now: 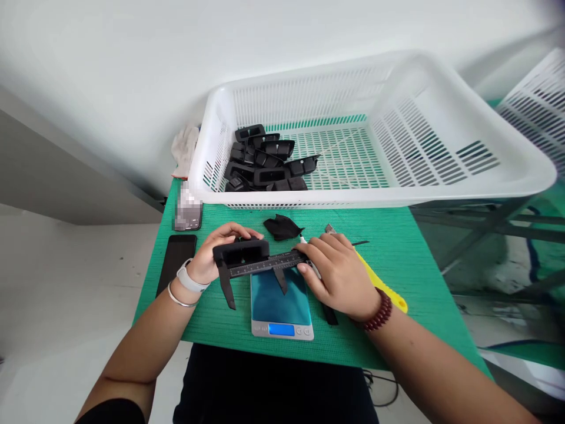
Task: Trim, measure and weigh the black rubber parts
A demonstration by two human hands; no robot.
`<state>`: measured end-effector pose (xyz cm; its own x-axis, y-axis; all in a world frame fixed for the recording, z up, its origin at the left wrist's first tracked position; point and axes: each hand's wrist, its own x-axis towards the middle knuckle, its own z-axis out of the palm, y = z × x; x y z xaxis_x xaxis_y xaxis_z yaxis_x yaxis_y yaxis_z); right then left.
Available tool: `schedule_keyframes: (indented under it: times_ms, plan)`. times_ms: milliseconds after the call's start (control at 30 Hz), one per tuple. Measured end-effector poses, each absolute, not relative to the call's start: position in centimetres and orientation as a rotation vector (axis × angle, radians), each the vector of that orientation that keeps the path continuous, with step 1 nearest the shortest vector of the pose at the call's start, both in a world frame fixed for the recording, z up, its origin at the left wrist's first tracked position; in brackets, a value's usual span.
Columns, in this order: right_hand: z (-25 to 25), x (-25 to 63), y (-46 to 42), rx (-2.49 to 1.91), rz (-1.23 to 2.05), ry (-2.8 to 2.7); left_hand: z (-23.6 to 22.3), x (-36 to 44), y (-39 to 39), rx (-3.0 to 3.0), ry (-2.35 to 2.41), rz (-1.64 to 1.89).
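Note:
My left hand (pixel 212 256) is closed on a black rectangular plastic part (pixel 241 251), holding it above the green mat. A black plastic caliper (pixel 265 266) lies across the part, its jaws pointing down. My right hand (pixel 339 274) grips the caliper's beam at its right end, fingers curled round it. Both hands hover just over a small digital scale (pixel 281 306) with a blue-green platform and a lit blue display. A yellow-handled utility knife (pixel 382 285) lies under my right wrist.
A large white slotted basket (pixel 441 176) at the back holds several black plastic parts (pixel 265 160) in its left corner. A black scrap (pixel 282 227) lies on the green mat (pixel 397 247). Two phones (pixel 176 256) rest at the left edge. A second basket (pixel 536 106) stands at the right.

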<state>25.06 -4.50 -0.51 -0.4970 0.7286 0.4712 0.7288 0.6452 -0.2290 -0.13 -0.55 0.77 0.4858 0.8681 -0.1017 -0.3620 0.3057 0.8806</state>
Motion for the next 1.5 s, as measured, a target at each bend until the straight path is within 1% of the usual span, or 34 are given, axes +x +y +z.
schedule_keyframes:
  times_ms: [233, 533, 833, 1233, 1500]
  plan:
    - [-1.0, 25.1, -4.2, -1.098, 0.202, -2.267, 1.0, -0.4, -0.6, 0.935, 0.680, 0.897]
    - [-1.6, 25.3, -4.0, -1.130, 0.231, -2.239, 1.1, -0.2, -0.6, 0.949, 0.701, 0.878]
    - [-0.5, 25.3, -4.7, -1.162, 0.372, -2.357, 1.1, -0.8, -0.3, 0.820, 0.682, 0.898]
    - [-0.8, 25.2, -4.5, -1.174, 0.229, -2.326, 1.0, -1.0, -0.4, 0.904, 0.723, 0.964]
    - [-0.8, 25.1, -4.5, -1.159, 0.290, -2.322, 1.1, -0.8, -0.3, 0.857, 0.730, 0.973]
